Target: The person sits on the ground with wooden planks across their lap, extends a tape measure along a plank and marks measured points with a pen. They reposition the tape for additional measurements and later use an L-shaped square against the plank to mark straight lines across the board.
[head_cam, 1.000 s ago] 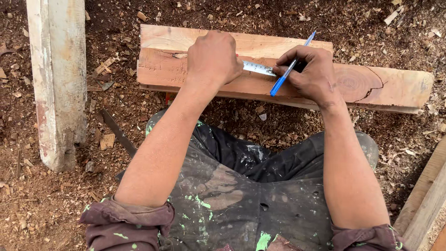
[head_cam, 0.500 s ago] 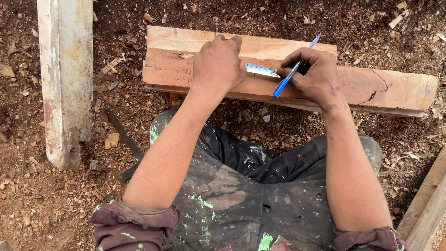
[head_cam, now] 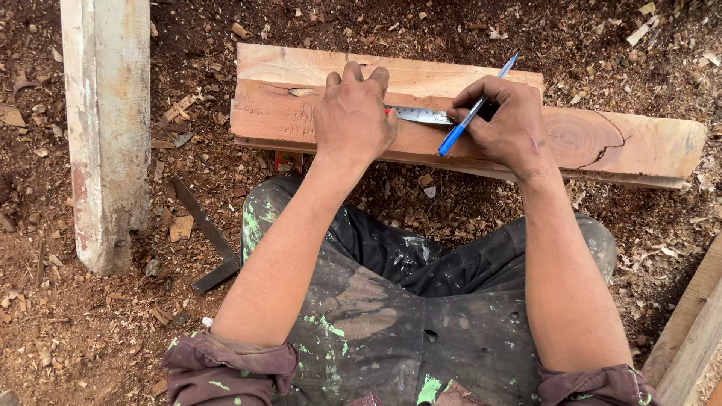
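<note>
The left hand presses the steel ruler flat on the reddish plank lying across the sawdust ground; the right hand grips a blue pen. If that ruler slips, the mark lands wrong.

The ground is brown earth covered with wood chips. On it lie a reddish plank, a pale post and a dark metal square.

Rolled maroon sleeves, paint-spattered dark trousers
</note>
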The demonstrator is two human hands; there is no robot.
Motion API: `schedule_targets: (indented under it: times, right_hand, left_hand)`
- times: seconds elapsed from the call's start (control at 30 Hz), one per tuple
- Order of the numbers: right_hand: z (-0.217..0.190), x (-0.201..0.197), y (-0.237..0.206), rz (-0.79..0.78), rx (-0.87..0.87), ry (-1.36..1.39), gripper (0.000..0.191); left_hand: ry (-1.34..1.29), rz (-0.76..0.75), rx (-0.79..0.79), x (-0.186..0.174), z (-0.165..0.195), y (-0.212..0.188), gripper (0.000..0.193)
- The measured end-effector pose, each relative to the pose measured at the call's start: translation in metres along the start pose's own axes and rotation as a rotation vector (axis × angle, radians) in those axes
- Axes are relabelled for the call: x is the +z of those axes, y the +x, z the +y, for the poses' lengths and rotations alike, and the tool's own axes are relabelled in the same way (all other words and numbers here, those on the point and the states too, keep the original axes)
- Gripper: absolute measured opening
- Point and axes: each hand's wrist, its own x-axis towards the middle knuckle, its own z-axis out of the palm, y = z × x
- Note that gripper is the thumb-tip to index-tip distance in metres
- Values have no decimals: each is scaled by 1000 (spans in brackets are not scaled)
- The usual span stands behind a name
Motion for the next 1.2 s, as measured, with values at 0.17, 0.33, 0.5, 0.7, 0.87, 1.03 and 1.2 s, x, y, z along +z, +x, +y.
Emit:
schedule_targets:
  times: [0.17, 0.33, 0.5, 0.7, 0.87, 1.03, 1.2]
  right_hand:
    - [0, 1, 0, 16, -11, 18, 11]
    - [3, 0, -2, 22, 9, 54, 12]
    - [3, 1, -4, 13, 60, 131, 12]
    - [5, 2, -5, -18, 0, 194, 10]
    - [10, 2, -7, -59, 42, 431, 7]
    - [9, 3, -10, -24, -60, 188, 8]
    - [15, 5, -7, 50, -22, 177, 9]
  left_hand:
    - [-17, -3, -14, 1, 0, 1, 28]
    - [-51, -7, -29, 1, -2, 2, 22]
    - [-75, -19, -65, -1, -1, -1, 19]
    - [-78, -93, -135, -6, -6, 7, 16]
    - [-139, -84, -133, -5, -10, 7, 14]
    - [-154, -30, -102, -2, -10, 6, 13]
    - [-100, -16, -83, 1, -10, 7, 10]
